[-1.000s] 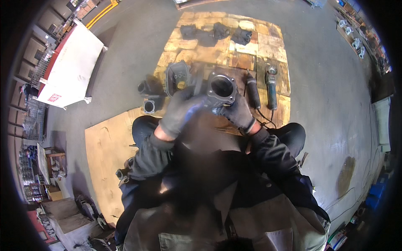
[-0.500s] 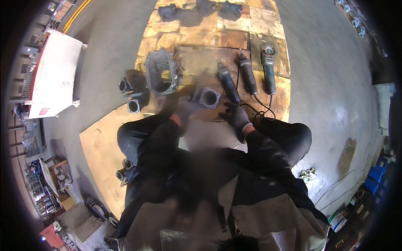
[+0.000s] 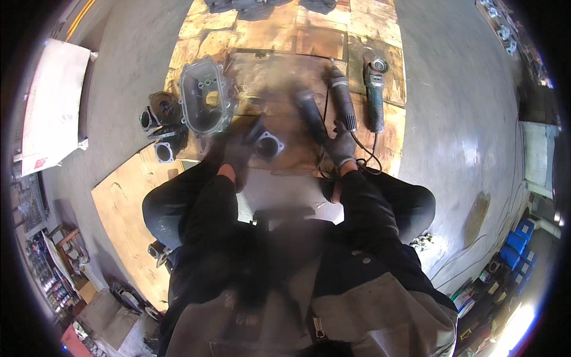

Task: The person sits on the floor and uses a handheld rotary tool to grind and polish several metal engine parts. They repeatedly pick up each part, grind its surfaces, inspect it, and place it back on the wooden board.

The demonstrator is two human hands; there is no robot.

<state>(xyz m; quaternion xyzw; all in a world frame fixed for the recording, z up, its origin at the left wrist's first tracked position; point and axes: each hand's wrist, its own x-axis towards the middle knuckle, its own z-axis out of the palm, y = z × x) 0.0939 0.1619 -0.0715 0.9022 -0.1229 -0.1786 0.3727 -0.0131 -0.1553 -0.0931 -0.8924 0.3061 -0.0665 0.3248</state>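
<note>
My left hand [image 3: 237, 153], in a dark glove, grips a grey cast metal fitting [image 3: 280, 144] with a squarish flange and a round bore, at the bench's near edge. Its fingers are partly lost in blur. My right hand [image 3: 341, 147], in a grey glove, is closed round the lower end of a die grinder [image 3: 309, 112], whose upper part is smeared by motion. Just right of that hand lies a second die grinder [image 3: 343, 102] with its cord. An angle grinder [image 3: 375, 98] rests farther right. A large open metal housing [image 3: 205, 98] sits left of the fitting.
The wooden bench top [image 3: 321, 43] is patched with stained boards. More metal fittings [image 3: 160, 110] are grouped at its left edge, and dark castings [image 3: 256, 8] lie at the far end. A power cord [image 3: 367, 156] loops by my right wrist. A plywood sheet [image 3: 128, 196] lies lower left.
My right hand has moved onto the left die grinder and closed round its lower end; that grinder is now blurred. My left hand still holds the fitting. The whole view has shifted slightly.
</note>
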